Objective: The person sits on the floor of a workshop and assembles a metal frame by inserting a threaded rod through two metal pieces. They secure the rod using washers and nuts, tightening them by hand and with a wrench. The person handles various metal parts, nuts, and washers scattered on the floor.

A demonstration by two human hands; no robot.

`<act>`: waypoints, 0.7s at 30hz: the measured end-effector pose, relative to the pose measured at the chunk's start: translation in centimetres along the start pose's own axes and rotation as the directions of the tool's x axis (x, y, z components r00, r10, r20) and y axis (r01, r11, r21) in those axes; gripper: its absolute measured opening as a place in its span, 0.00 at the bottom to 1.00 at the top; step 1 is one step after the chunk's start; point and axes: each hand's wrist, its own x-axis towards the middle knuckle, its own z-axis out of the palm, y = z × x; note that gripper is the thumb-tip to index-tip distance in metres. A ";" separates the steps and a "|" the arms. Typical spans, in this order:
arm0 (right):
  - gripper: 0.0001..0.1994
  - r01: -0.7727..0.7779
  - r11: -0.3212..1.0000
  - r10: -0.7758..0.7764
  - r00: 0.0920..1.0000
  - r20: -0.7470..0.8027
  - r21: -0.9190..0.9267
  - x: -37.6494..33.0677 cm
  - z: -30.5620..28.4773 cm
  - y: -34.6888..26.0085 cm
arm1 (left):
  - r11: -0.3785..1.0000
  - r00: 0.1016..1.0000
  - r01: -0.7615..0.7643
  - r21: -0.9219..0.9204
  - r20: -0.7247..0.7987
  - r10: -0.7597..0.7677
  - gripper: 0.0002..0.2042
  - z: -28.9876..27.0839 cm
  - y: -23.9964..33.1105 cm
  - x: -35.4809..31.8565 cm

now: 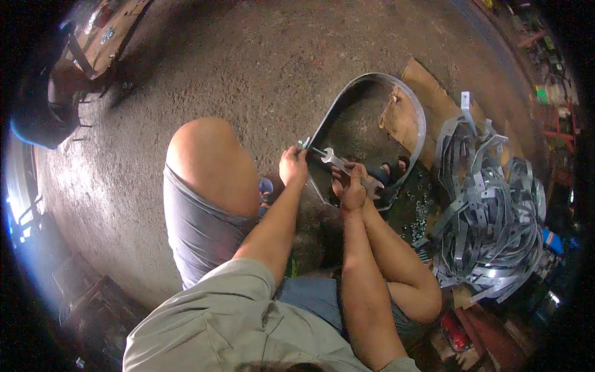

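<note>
A large loop of flat grey metal strap, a band clamp (416, 102), stands in front of me, its ends close to my hands. My left hand (293, 166) is closed at the loop's left end, fingers pinched by a bolt and nut (304, 143). The bolt's thin shank runs from there toward the right. In my right hand (352, 187) is a double open-ended wrench (337, 162), held around its middle. One jaw lies by the bolt shank; the other sticks out past my knuckles. Whether the jaw touches the bolt, I cannot tell.
A big pile of bent metal straps (489, 217) lies on the right. Loose nuts (420, 214) are scattered between it and my right leg. Flat cardboard (427, 87) lies behind the loop on the rough concrete floor (248, 68). A dark stool-like object (46, 115) stands far left.
</note>
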 end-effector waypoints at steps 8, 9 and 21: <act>0.17 0.208 0.949 -0.196 0.978 0.075 -0.236 2.8 2.0 4.6 | 0.997 0.992 -0.079 0.016 0.096 0.077 0.18 0.2 -0.4 -1.5; 0.18 0.249 0.928 -0.226 0.968 0.114 -0.278 3.3 2.1 4.9 | 0.998 0.994 -0.060 0.008 0.094 0.059 0.18 0.5 0.0 -1.5; 0.19 0.229 0.897 -0.196 0.973 0.123 -0.378 6.1 3.4 5.6 | 0.999 0.995 -0.034 0.027 0.099 0.031 0.18 1.2 -0.7 -0.9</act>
